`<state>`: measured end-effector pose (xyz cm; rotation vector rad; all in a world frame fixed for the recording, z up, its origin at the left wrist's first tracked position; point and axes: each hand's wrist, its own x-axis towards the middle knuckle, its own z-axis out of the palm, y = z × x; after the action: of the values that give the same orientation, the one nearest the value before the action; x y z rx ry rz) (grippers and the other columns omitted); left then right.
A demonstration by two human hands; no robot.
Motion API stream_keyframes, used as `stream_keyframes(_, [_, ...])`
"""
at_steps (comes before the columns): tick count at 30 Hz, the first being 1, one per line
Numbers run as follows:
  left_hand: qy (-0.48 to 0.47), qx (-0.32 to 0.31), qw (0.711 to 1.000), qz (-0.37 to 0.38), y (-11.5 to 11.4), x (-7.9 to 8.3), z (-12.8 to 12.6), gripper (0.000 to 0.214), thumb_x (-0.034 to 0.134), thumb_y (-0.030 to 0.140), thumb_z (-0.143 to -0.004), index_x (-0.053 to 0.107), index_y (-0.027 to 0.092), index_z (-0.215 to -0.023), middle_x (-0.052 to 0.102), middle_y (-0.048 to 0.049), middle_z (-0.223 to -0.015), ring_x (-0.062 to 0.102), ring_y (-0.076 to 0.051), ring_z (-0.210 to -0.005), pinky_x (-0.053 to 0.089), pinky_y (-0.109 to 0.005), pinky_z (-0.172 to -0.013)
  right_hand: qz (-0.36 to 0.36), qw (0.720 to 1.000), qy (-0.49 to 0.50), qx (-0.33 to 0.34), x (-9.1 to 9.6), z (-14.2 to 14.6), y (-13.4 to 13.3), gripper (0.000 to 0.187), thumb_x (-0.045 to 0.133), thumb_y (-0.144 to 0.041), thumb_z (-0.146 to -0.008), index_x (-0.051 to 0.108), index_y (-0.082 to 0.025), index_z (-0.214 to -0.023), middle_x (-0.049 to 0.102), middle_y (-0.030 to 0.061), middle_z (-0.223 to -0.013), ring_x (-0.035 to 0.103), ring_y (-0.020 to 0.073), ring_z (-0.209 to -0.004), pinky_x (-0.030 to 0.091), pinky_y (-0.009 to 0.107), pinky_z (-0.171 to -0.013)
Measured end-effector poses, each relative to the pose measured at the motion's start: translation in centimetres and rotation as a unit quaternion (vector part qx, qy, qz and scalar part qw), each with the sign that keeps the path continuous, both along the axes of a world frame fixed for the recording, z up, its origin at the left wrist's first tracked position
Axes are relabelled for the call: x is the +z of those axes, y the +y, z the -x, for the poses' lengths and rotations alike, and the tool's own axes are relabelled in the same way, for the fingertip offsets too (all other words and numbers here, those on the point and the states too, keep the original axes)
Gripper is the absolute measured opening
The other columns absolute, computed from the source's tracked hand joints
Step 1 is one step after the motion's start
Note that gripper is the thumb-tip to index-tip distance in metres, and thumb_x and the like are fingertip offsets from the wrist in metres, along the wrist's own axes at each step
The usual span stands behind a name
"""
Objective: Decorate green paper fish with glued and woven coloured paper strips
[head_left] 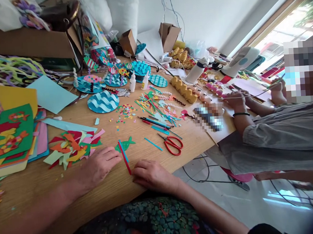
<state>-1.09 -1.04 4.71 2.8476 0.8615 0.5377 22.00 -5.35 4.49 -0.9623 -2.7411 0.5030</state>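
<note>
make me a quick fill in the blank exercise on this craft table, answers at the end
1. The green paper shape near the left hand is cut as a ____.
2. The strip whose near end lies by the fingertips of the right hand is coloured ____.
3. The red-handled tool on the table is a pair of ____.
4. The small white nozzle bottles standing there number ____.

Missing words: fish; red; scissors; two
</note>
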Motion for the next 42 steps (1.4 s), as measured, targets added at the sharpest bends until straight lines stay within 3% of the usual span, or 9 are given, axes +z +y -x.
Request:
stream_keyframes(4, [0.007, 0.025, 0.998, 0.05, -0.9, -0.2, -0.9, 0.025, 0.038, 0.01, -0.086, 0.062, 0.017, -0.087, 0.065, -0.0045, -0.087, 0.055, -0.018, -0.086, 0.046, -0.029, -0.075, -0.05, 0.997, -0.054, 0.001, 0.0, 0.7, 0.2, 0.019, 0.04, -0.026, -0.091, 0.054, -0.016, -0.083, 0.057, 0.003, -0.079, 0.05, 0.0115, -0.067, 0.037, 0.023, -0.059])
stream_keyframes(10, [-0.077, 0.075, 0.982, 0.155, -0.6, -0.8, -1.5, 0.02, 0.041, 0.016, -0.086, 0.061, 0.017, -0.086, 0.064, -0.002, -0.083, 0.059, -0.014, -0.081, 0.047, -0.025, -0.073, -0.093, 0.987, -0.129, 0.029, 0.5, 1.6, 0.5, 0.015, 0.039, -0.018, -0.09, 0.053, -0.014, -0.084, 0.056, 0.0031, -0.078, 0.052, 0.0121, -0.066, 0.036, 0.024, -0.055])
stream_keyframes(15, [-0.094, 0.085, 0.979, 0.159, -0.6, -1.0, -1.0, 0.02, 0.041, 0.016, -0.085, 0.061, 0.019, -0.088, 0.064, -0.0013, -0.084, 0.058, -0.014, -0.082, 0.047, -0.025, -0.073, -0.107, 0.986, -0.127, 0.022, 0.2, 1.7, 0.3, 0.015, 0.04, -0.014, -0.089, 0.054, -0.014, -0.083, 0.057, 0.004, -0.078, 0.052, 0.0125, -0.066, 0.034, 0.024, -0.053])
stream_keyframes(21, [-0.063, 0.069, 0.988, 0.121, -0.6, -1.4, -1.5, 0.023, 0.041, 0.01, -0.084, 0.06, 0.019, -0.094, 0.061, -0.0024, -0.087, 0.054, -0.016, -0.087, 0.046, -0.027, -0.077, -0.007, 0.996, -0.034, -0.085, -0.4, 2.0, 0.5, 0.016, 0.042, -0.02, -0.088, 0.057, -0.014, -0.083, 0.059, 0.0033, -0.074, 0.052, 0.01, -0.063, 0.036, 0.02, -0.056])
stream_keyframes(28, [-0.017, 0.049, 0.992, 0.112, -0.5, -1.4, -2.7, 0.017, 0.045, 0.01, -0.083, 0.06, 0.016, -0.09, 0.057, -0.0057, -0.088, 0.05, -0.019, -0.088, 0.045, -0.032, -0.078, 0.118, 0.967, 0.101, -0.2, 0.3, 2.0, 1.6, 0.011, 0.049, -0.01, -0.08, 0.056, -0.015, -0.074, 0.06, 0.0005, -0.07, 0.053, 0.0084, -0.064, 0.038, 0.017, -0.06])
stream_keyframes(32, [-0.028, 0.064, 0.989, 0.127, -0.3, -1.3, -2.5, 0.018, 0.043, 0.01, -0.084, 0.059, 0.017, -0.086, 0.057, -0.004, -0.086, 0.051, -0.018, -0.087, 0.045, -0.03, -0.077, 0.123, 0.98, 0.018, -0.157, 1.1, 1.9, 1.4, 0.007, 0.052, -0.019, -0.08, 0.058, -0.016, -0.08, 0.061, 0.0021, -0.076, 0.055, 0.0101, -0.068, 0.038, 0.019, -0.062])
stream_keyframes(35, [-0.045, 0.093, 0.984, 0.148, -0.2, -1.2, -2.2, 0.017, 0.042, 0.013, -0.086, 0.058, 0.018, -0.084, 0.057, -0.0025, -0.084, 0.054, -0.016, -0.083, 0.045, -0.028, -0.074, 0.084, 0.987, -0.091, -0.106, 1.5, 2.2, 0.9, 0.017, 0.052, -0.03, -0.081, 0.058, -0.015, -0.086, 0.062, 0.0047, -0.081, 0.057, 0.013, -0.068, 0.038, 0.022, -0.059])
stream_keyframes(38, [-0.05, 0.086, 0.979, 0.177, -0.1, -1.2, -2.0, 0.017, 0.041, 0.013, -0.086, 0.058, 0.019, -0.085, 0.058, -0.0017, -0.084, 0.055, -0.014, -0.081, 0.045, -0.025, -0.072, 0.033, 0.985, -0.15, -0.079, 1.4, 2.8, 0.7, 0.017, 0.043, -0.022, -0.086, 0.057, -0.013, -0.091, 0.061, 0.0069, -0.082, 0.058, 0.0141, -0.067, 0.037, 0.023, -0.054])
stream_keyframes(42, [-0.058, 0.07, 0.978, 0.188, -0.2, -1.6, -2.0, 0.019, 0.04, 0.012, -0.086, 0.058, 0.019, -0.088, 0.057, -0.002, -0.088, 0.055, -0.015, -0.085, 0.045, -0.026, -0.074, 0.051, 0.985, -0.135, -0.098, 1.0, 2.9, 1.0, 0.016, 0.042, -0.017, -0.085, 0.057, -0.014, -0.09, 0.062, 0.0072, -0.082, 0.058, 0.0139, -0.066, 0.039, 0.023, -0.056])
